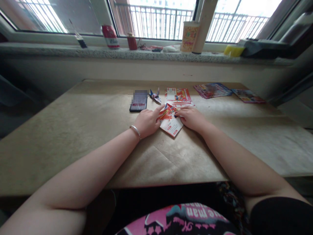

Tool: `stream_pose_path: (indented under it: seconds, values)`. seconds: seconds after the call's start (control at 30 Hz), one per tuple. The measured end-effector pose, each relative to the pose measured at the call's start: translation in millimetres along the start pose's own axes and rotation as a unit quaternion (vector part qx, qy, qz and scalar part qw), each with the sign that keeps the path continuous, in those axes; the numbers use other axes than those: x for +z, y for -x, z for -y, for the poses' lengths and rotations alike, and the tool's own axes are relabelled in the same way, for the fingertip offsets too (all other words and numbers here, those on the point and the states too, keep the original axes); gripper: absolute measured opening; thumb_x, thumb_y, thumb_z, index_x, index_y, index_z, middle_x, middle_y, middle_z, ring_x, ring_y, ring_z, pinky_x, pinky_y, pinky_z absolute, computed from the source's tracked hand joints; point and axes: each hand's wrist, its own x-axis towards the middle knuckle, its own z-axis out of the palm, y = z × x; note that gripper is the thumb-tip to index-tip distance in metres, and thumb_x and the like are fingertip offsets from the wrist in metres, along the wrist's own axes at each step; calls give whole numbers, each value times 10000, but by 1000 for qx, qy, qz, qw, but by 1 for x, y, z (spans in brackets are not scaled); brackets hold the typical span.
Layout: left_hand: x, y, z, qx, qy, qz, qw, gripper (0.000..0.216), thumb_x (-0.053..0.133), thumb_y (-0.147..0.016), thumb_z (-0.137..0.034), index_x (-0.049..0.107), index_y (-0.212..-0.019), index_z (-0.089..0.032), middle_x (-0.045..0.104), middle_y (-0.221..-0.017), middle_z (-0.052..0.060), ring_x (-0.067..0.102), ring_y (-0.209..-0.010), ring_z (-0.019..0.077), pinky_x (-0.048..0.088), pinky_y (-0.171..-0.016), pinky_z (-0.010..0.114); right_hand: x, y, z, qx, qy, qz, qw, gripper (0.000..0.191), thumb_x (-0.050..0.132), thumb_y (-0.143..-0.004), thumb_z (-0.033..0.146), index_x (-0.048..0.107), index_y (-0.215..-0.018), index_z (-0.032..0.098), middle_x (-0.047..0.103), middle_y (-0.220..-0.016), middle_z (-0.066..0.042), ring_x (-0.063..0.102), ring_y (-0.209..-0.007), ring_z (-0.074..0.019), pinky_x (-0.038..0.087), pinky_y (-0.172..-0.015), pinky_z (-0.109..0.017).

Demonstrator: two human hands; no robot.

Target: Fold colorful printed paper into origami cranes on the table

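Observation:
A red and white printed paper [171, 127], folded to a pointed shape, lies on the table between my hands. My left hand [146, 123], with a silver bangle at the wrist, grips the paper's left edge, its thumb side toward the top. On the opposite edge, my right hand [192, 118] has its fingers curled and pressed onto the paper. Just behind lies a stack of similar red and white printed sheets [179, 94]. A small folded paper figure [155, 96] in blue and white stands left of that stack. Beside it rests a phone [139, 101] with its screen lit.
Colourful printed sheets [212, 90] lie at the table's back right, with another small pile [248, 96] further right. On the windowsill [93, 52] stand a red can [110, 36], a red bottle [132, 41], a patterned paper cup [189, 36] and a yellow item [234, 50].

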Motion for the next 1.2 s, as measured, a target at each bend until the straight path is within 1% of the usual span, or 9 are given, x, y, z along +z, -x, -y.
stream_pose_path:
  seconds: [0.07,0.13,0.27,0.43,0.53,0.7,0.9,1.1,1.2]
  values:
    - [1,1,1,8,7,-22,1000,670,510,-807,-178,362,-1460,-182,641,-1154,114,632,-937,224,487,-834,338,-1,0,0,13,-2,15,1000,360,505,-807,103,737,-1060,212,728,-1105,-42,626,-1070,-216,463,-995,-351]
    - [2,1,2,20,6,-44,999,629,503,-813,-160,423,-1432,-234,537,-1327,114,583,-1073,236,480,-891,354,-2,0,0,22,-2,28,999,374,498,-812,107,727,-1085,217,726,-1104,-47,632,-1062,-212,468,-984,-343]
    - [4,3,4,50,-21,-45,997,453,546,-833,-193,605,-1277,-255,459,-1422,102,462,-1239,295,406,-1026,450,-1,0,-2,22,-1,33,999,379,497,-819,117,714,-1110,226,718,-1125,-47,629,-1070,-211,474,-976,-342]
    - [4,3,6,91,-35,-32,995,284,498,-890,-229,729,-1053,-209,618,-1262,68,499,-1135,282,414,-999,441,-2,1,-5,6,-7,38,999,374,497,-828,119,711,-1116,226,717,-1129,-43,631,-1062,-211,474,-982,-349]
    - [5,3,8,89,-29,-10,996,299,471,-900,-217,726,-1056,-202,693,-1114,56,522,-1080,274,428,-947,431,-4,1,-5,7,-13,44,999,350,505,-843,146,711,-1112,231,718,-1130,-42,636,-1050,-208,483,-968,-348]
    - [4,3,14,81,-27,17,996,324,478,-882,-221,702,-1115,-212,704,-1085,69,559,-1018,250,430,-893,404,-12,3,-9,-11,-16,71,997,345,524,-846,178,705,-1136,225,713,-1149,-48,633,-1072,-219,480,-977,-359]
    - [-8,4,21,59,-58,83,993,340,447,-879,-260,716,-1083,-219,694,-1056,79,597,-928,235,443,-825,378,-22,5,-15,-24,-17,107,994,342,567,-823,210,713,-1131,235,708,-1169,-41,638,-1083,-233,471,-994,-380]
    - [-21,5,27,65,-28,142,987,362,491,-816,-255,693,-1114,-226,659,-1147,73,583,-1003,236,462,-862,348,-29,6,-18,-30,-55,132,989,497,562,-736,92,683,-1194,244,667,-1250,-22,616,-1139,-228,468,-1014,-363]
    - [-21,5,31,76,-7,144,987,350,471,-871,-336,684,-1125,-223,656,-1151,76,576,-1013,231,465,-882,339,-28,7,-21,-34,-72,142,987,552,535,-708,49,675,-1200,258,641,-1291,-9,600,-1174,-207,456,-1035,-338]
